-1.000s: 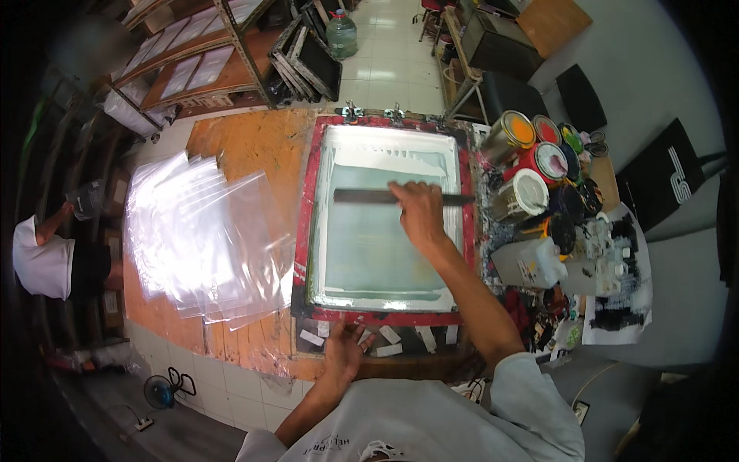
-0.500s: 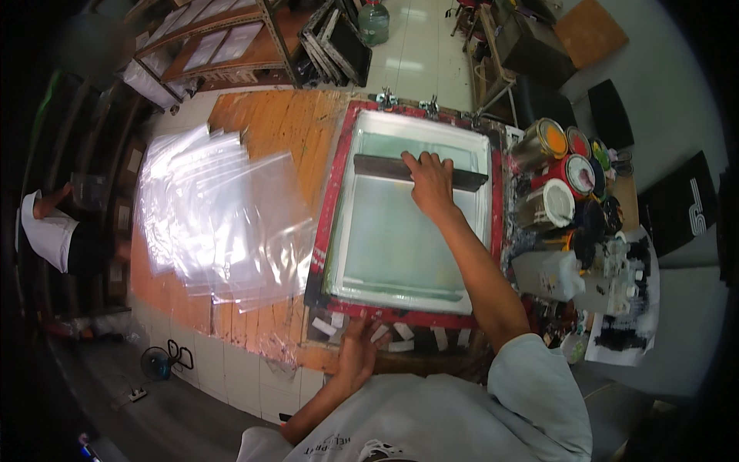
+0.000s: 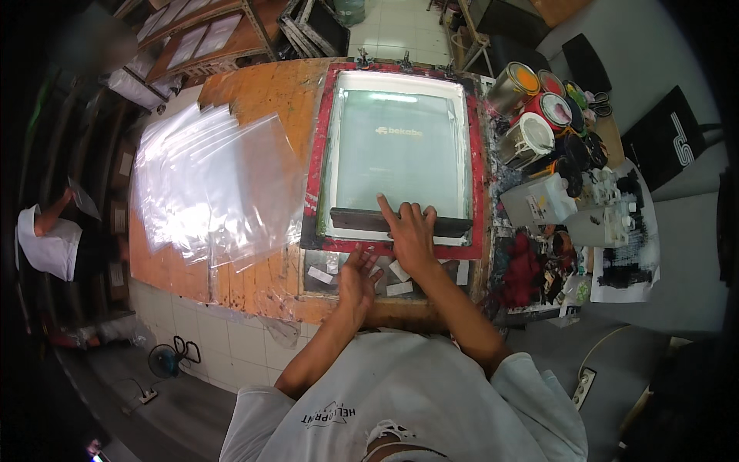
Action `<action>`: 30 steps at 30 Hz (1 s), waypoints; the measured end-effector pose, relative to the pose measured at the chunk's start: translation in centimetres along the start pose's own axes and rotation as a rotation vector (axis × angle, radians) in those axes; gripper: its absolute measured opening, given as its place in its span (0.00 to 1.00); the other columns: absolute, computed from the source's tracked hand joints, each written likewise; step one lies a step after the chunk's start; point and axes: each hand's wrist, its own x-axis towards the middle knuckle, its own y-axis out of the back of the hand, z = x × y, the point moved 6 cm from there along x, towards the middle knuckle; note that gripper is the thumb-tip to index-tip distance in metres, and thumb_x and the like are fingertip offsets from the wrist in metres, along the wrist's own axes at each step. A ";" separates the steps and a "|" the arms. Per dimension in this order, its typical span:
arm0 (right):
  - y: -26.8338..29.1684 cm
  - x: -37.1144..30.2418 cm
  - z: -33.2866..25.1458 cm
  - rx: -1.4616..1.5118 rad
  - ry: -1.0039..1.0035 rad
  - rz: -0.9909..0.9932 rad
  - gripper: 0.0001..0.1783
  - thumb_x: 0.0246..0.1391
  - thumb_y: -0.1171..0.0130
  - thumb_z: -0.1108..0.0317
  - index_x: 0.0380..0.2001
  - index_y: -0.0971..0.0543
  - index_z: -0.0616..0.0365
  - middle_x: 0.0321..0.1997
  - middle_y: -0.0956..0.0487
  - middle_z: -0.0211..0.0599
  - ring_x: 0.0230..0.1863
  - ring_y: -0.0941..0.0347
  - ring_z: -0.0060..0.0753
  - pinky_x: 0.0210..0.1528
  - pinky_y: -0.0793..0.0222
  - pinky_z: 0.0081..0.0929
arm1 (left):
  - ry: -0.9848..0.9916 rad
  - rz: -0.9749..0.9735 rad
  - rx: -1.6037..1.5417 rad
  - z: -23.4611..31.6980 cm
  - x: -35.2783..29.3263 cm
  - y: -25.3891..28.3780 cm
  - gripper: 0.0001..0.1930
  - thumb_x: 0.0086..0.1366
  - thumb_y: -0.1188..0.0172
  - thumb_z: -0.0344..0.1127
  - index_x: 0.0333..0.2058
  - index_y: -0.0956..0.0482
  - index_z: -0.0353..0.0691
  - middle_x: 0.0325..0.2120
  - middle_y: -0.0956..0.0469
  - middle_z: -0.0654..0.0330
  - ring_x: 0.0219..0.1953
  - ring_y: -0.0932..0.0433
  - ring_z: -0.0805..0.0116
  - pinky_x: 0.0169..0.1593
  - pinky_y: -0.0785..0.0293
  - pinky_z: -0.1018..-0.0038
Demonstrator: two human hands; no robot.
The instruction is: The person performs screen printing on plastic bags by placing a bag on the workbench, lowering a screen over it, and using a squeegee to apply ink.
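Observation:
A silk-screen frame point(image 3: 314, 181) with a red rim and white inner border lies on the wooden table in front of me. Pale print shows on its greenish mesh point(image 3: 408, 165). Across the near end of the mesh runs a long dark squeegee point(image 3: 453, 227). My right hand point(image 3: 413, 235) grips the squeegee near its middle, with one finger stretched forward over it. At the frame's near edge is my left hand point(image 3: 357, 281), fingers extended and apart, touching or just beside the red rim. Clear plastic bags point(image 3: 219, 185) lie in an overlapping spread left of the frame.
Open paint cans point(image 3: 517, 83) and translucent jugs point(image 3: 539, 199) crowd the right side. Metal clamps point(image 3: 406, 60) stand along the frame's far edge. White scraps point(image 3: 399, 289) lie by its near edge. Shelves point(image 3: 208, 42) are behind; another person point(image 3: 50, 242) is at far left.
My right hand has drawn the squeegee from the far part of the mesh to its near end. My left hand stays by the near rim. The view has shifted.

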 end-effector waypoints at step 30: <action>-1.7 18.3 9.5 0.120 0.046 -0.300 0.43 0.53 0.29 0.69 0.72 0.32 0.40 0.48 0.22 0.41 0.55 0.28 0.44 0.57 0.42 0.51 | -0.021 0.049 -0.067 0.3 -1.4 -0.2 0.13 0.70 0.34 0.48 0.43 0.24 0.49 0.42 0.24 0.62 0.50 0.25 0.61 0.57 0.31 0.52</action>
